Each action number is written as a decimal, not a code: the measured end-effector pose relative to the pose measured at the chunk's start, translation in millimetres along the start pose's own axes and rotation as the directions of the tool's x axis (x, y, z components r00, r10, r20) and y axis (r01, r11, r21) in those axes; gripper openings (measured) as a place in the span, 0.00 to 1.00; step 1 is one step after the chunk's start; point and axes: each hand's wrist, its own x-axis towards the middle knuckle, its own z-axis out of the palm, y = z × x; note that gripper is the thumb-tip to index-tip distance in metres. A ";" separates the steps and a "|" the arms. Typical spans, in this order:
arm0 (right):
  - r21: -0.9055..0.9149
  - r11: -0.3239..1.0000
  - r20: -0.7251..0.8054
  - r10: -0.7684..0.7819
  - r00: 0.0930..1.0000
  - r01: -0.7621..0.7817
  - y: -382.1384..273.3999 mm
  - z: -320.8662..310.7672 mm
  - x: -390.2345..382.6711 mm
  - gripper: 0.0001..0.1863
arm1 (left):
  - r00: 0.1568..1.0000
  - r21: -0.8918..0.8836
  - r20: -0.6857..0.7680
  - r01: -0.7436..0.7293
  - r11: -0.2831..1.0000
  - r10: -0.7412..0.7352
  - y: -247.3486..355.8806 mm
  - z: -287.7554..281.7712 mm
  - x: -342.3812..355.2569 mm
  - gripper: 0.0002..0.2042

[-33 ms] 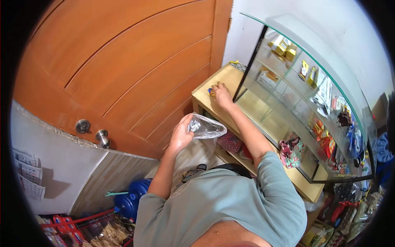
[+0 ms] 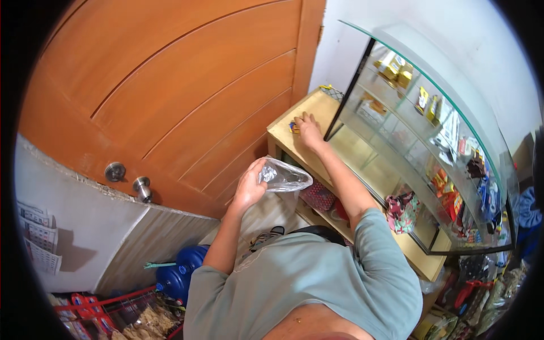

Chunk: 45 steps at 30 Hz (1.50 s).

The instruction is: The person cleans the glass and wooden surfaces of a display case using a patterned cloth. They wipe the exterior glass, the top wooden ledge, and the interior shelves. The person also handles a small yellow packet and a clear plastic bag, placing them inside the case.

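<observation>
My left hand [image 2: 250,184] is closed on the rim of a clear plastic bag [image 2: 286,177], whose mouth gapes toward the right. My right hand [image 2: 309,133] reaches out over the far end of a pale wooden cabinet top [image 2: 283,122], its fingers apart. A small blue and yellow packet [image 2: 294,127] lies right beside those fingers, at their left. Whether the fingertips touch it, I cannot tell.
A glass display case [image 2: 391,136] with several packets stands on the cabinet, close to my right forearm. An orange door [image 2: 187,85] with a metal knob [image 2: 142,188] is ahead on the left. Blue water jugs [image 2: 180,275] and a red rack [image 2: 113,303] sit at lower left.
The view has shifted slightly. My right hand's fingers look a little more spread beside the packet. My left hand still holds the bag in the same place.
</observation>
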 end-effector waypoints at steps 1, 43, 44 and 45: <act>0.045 0.997 0.154 0.048 0.987 -0.056 6.3 2.5 7.0 0.32 | 1.000 -0.015 0.005 0.013 1.000 -0.013 -8.3 -2.8 0.9 0.30; -0.299 0.835 0.231 -0.406 0.884 0.462 6.3 12.0 13.5 0.08 | 0.943 -0.092 0.193 0.291 0.952 -0.270 -28.3 25.4 81.6 0.30; -0.310 0.839 0.214 -0.398 0.892 0.448 3.6 10.7 11.1 0.08 | 0.938 -0.097 0.201 0.306 0.947 -0.283 -24.7 23.3 79.6 0.30; -0.321 0.842 0.196 -0.389 0.900 0.434 1.5 9.0 9.1 0.08 | 0.924 -0.106 0.223 0.339 0.935 -0.310 -20.6 20.7 78.5 0.29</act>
